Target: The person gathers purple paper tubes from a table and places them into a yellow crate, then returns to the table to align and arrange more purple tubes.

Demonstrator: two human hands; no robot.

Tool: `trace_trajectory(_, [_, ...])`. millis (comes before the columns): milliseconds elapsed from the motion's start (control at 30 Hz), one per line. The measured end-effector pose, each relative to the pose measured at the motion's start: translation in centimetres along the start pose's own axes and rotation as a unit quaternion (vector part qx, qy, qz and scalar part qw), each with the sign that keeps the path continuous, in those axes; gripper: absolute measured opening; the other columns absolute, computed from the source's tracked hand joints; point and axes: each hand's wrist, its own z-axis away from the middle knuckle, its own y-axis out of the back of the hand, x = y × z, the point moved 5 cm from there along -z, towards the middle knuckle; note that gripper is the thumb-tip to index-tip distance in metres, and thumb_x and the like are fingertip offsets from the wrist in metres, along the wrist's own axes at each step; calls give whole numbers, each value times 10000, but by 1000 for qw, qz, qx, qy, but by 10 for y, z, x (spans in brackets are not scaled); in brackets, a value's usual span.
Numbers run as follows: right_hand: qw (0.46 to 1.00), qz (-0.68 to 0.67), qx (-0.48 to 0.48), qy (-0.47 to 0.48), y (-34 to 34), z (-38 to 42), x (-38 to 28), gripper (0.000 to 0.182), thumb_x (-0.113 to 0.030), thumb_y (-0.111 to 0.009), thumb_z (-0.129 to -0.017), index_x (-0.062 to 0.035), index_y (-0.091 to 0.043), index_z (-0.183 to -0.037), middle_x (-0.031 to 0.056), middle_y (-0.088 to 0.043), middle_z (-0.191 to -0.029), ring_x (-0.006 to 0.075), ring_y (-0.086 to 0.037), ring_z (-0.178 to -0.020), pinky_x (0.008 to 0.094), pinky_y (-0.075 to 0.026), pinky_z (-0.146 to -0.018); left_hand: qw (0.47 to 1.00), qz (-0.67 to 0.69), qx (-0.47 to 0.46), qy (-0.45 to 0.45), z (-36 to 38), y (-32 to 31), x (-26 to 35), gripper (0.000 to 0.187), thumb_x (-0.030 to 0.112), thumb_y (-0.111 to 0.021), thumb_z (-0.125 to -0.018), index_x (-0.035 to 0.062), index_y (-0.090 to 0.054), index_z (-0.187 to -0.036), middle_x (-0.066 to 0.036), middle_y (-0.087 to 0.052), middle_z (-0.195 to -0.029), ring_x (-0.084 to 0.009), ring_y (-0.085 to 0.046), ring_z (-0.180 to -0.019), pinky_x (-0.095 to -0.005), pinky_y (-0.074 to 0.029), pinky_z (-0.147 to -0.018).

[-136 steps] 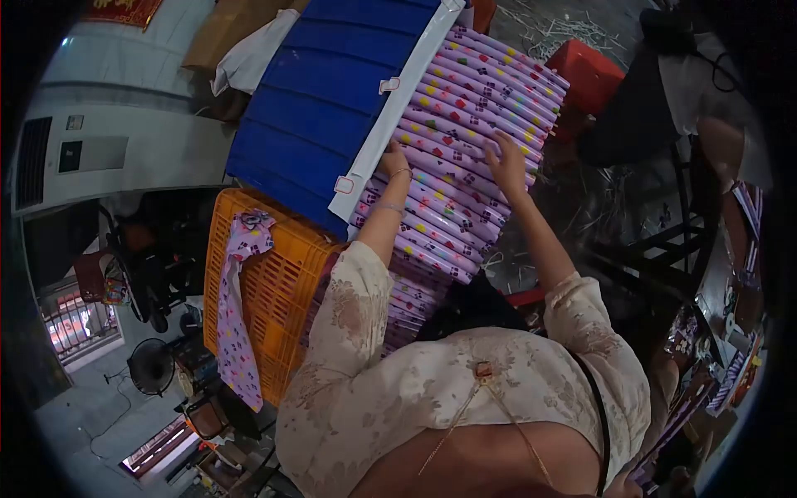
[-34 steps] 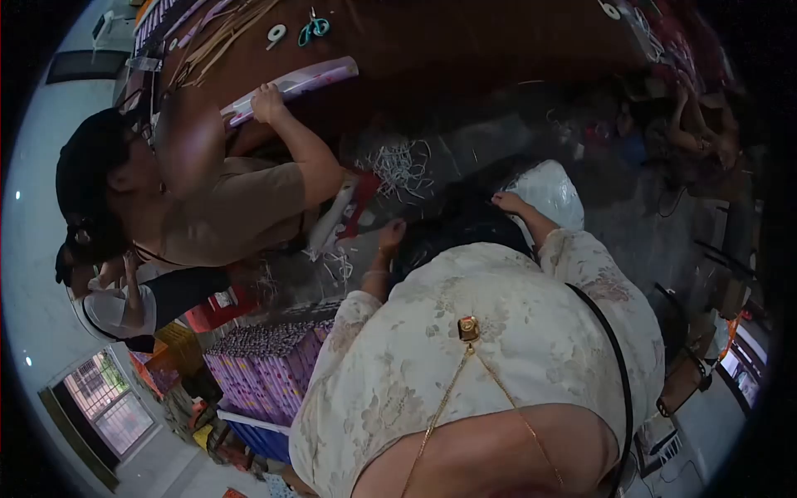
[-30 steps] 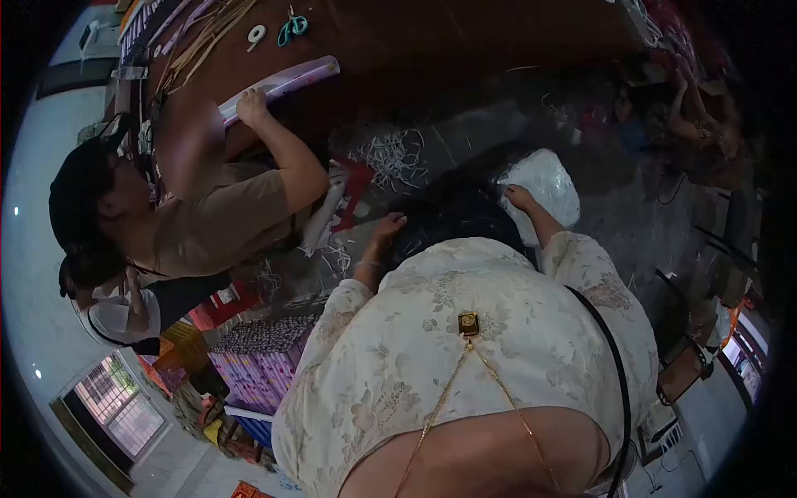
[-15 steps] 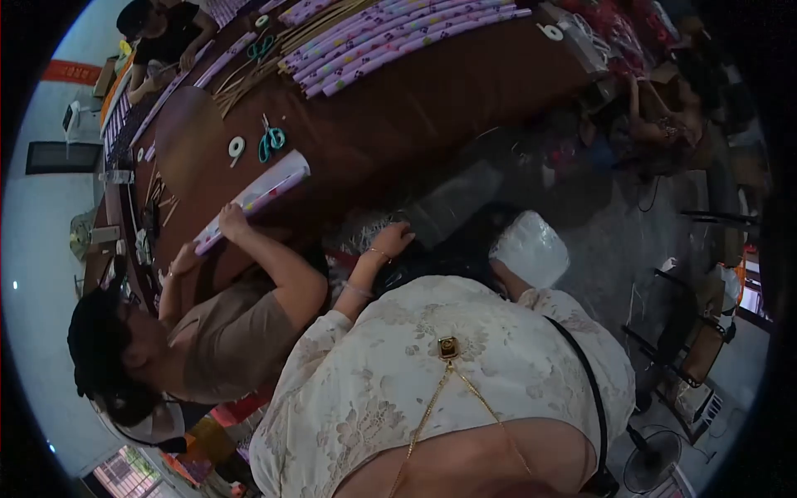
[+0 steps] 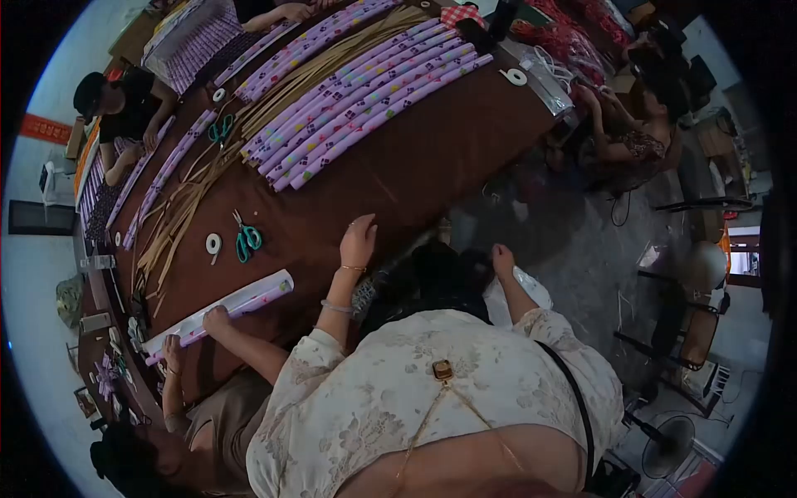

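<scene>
My left hand, with a bracelet at its wrist, is raised by the near edge of the brown-covered table. It is open and holds nothing. My right hand hangs away from the table, above a clear plastic-wrapped bundle; its fingers look loosely apart and I see nothing in them. Nearest my left hand on the cloth lie teal-handled scissors and a white tape roll. To the left, a co-worker's hands are on a purple patterned paper roll.
Long purple patterned rolls lie in rows on the table beside brown strips. Another tape roll sits near the far right corner. Other people work at the far left and right. Chairs and a fan stand at right.
My view has shifted, showing more of the table. My left hand has risen toward the table edge. My right hand, hidden before, is now visible. The co-worker still holds the paper roll.
</scene>
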Motion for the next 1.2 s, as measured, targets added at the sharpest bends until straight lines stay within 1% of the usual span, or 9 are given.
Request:
trace_trajectory(33, [998,-21,61,-12,23,-14,-35,321,-286,-463,-882,9,-580,-936,112,-619,-798,224,-577,-696,349,-436,-630,998,-56,-4,18,-14,4,-5,264,115,-545,-795,31,-562,-1045,-140,-566,-1072,-308,-521,-1020,-372,-436,-851])
trace_trajectory(233, [986,-130,96,35,88,-154,-186,377,-348,-440,-897,-31,-575,-1048,102,-583,-989,219,-553,-874,325,-432,-765,979,-192,66,30,-106,-2,-29,357,114,-543,-791,30,-493,-1135,-157,-479,-1198,-327,-446,-1115,-389,-394,-910])
trace_trajectory(367, [937,-27,117,328,99,-250,-263,266,-258,-484,-888,-65,-587,-1039,90,-556,-934,229,-540,-852,331,-434,-763,961,-254,102,31,-161,-24,-35,362,136,-549,-795,31,-483,-1136,-146,-494,-1169,-319,-471,-1077,-392,-404,-882])
trace_trajectory(433, [945,-15,84,317,109,-265,-314,219,-193,-490,-884,-65,-588,-1032,89,-541,-917,223,-531,-815,329,-435,-754,953,-268,121,72,-178,-28,-38,341,161,-552,-801,39,-490,-1114,-140,-512,-1109,-308,-502,-1009,-403,-416,-836])
trace_trajectory(500, [913,31,79,399,105,-302,-342,220,-186,-494,-879,-51,-585,-1028,92,-524,-919,219,-520,-779,328,-436,-747,937,-297,155,104,-186,-29,-39,285,181,-559,-793,68,-528,-1052,-104,-535,-1033,-286,-522,-943,-401,-428,-777])
trace_trajectory(733, [957,79,24,277,76,-420,-354,345,-299,-493,-878,-82,-525,-1145,157,-491,-1133,298,-464,-1057,398,-415,-849,908,-359,154,152,-183,-17,-50,184,218,-588,-742,126,-580,-901,-36,-566,-957,-239,-531,-886,-376,-412,-752])
trace_trajectory(800, [957,76,-56,274,53,-446,-342,397,-360,-499,-869,-99,-504,-1169,161,-492,-1129,309,-438,-1081,412,-412,-849,902,-370,167,148,-177,-12,-55,181,227,-593,-737,133,-582,-892,-38,-567,-945,-238,-530,-878,-380,-406,-756])
trace_trajectory(1067, [967,-53,26,246,54,-394,-350,452,-356,-572,-833,-17,-487,-1119,128,-517,-1037,264,-513,-938,392,-434,-799,914,-327,182,158,-162,-13,-58,188,262,-620,-718,153,-592,-869,-10,-574,-902,-235,-533,-872,-380,-408,-733])
trace_trajectory(1200, [961,47,118,245,62,-384,-366,387,-259,-588,-827,-61,-490,-1145,133,-477,-1091,272,-487,-977,400,-409,-817,916,-322,178,164,-173,-13,-59,219,248,-617,-735,135,-586,-920,-26,-563,-942,-236,-523,-900,-381,-401,-752])
